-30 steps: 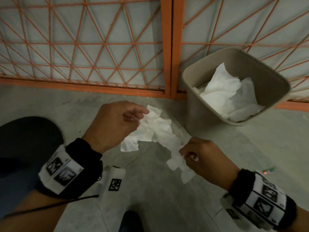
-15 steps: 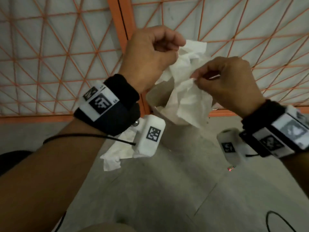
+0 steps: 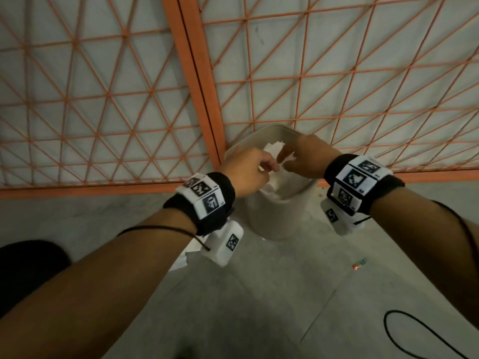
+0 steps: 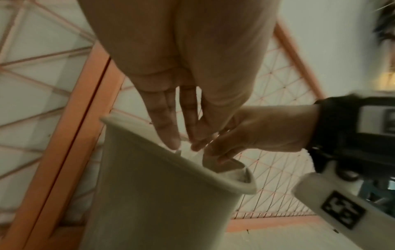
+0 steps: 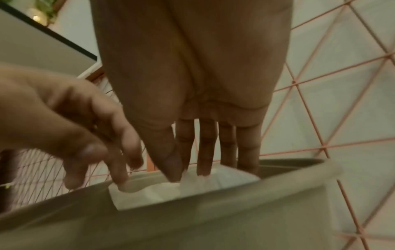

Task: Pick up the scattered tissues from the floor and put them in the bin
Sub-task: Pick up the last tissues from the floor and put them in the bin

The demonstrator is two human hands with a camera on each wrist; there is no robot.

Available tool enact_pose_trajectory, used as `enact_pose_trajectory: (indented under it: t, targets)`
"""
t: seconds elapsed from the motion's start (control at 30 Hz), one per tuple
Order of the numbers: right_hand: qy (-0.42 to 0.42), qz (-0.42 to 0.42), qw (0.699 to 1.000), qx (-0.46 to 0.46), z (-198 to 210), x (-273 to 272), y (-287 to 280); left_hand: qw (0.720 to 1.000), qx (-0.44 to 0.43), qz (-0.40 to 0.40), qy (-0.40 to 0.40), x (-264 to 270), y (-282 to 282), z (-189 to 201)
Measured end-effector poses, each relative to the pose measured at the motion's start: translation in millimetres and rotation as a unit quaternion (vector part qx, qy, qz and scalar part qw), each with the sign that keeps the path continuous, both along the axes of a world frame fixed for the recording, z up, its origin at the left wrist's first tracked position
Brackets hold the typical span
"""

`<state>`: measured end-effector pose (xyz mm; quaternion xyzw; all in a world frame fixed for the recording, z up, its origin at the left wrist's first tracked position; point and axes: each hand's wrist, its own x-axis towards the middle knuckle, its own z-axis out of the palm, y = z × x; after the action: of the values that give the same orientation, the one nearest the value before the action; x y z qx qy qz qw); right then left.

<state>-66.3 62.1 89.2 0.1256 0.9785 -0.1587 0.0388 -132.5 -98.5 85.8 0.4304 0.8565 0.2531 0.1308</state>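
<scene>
Tissues point(image 3: 278, 177): light, soft, crumple easily; pinch at any fold. 2 hands over bin point(image 3: 274, 218): left hand point(image 3: 248, 172) and right hand point(image 3: 303, 161), fingers straight, loosely touching paper.

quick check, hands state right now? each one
Left hand: open, fingers straight, tips down at the tissue in the bin.
Right hand: open, fingers straight, tips on the same tissue.
</scene>
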Motion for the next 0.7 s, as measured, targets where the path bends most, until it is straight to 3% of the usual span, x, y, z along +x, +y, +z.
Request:
enact_pose_trajectory:
  t: [0.1, 0.17, 0.23, 0.3, 0.4, 0.53, 0.7]
  targets:
    - [-0.038, 0.014, 0.999, 0.036, 0.1, -1.5, -7.1, 0.990, 0.138, 0.001, 0.036, 3.4, -33.5, 13.8]
    - [0.023, 0.026, 0.998, 0.045, 4.9, 0.2, -19.3, 0.970, 0.231, 0.057, 0.046, -6.4, -64.3, 14.5]
    - [0.128, 0.053, 0.990, 0.033, 11.9, 3.5, -39.6, 0.959, 0.246, 0.131, 0.041, -22.8, -97.1, -1.3]
    - [0.214, 0.082, 0.973, -0.006, 17.4, 6.1, -67.3, 0.957, 0.208, 0.199, 0.035, -39.9, -128.3, -33.3]
    - [0.233, 0.129, 0.962, -0.055, 2.7, -1.3, -105.9, 0.964, 0.078, 0.255, -0.015, -55.9, -169.5, -92.5]
    - [0.147, 0.177, 0.967, -0.112, -52.4, -20.8, -147.6, 0.947, -0.099, 0.286, -0.110, -61.4, -206.7, -158.8]
    - [-0.027, 0.180, 0.978, -0.101, -141.7, -39.0, -168.7, 0.937, -0.173, 0.269, -0.139, -60.7, -214.4, -207.1]
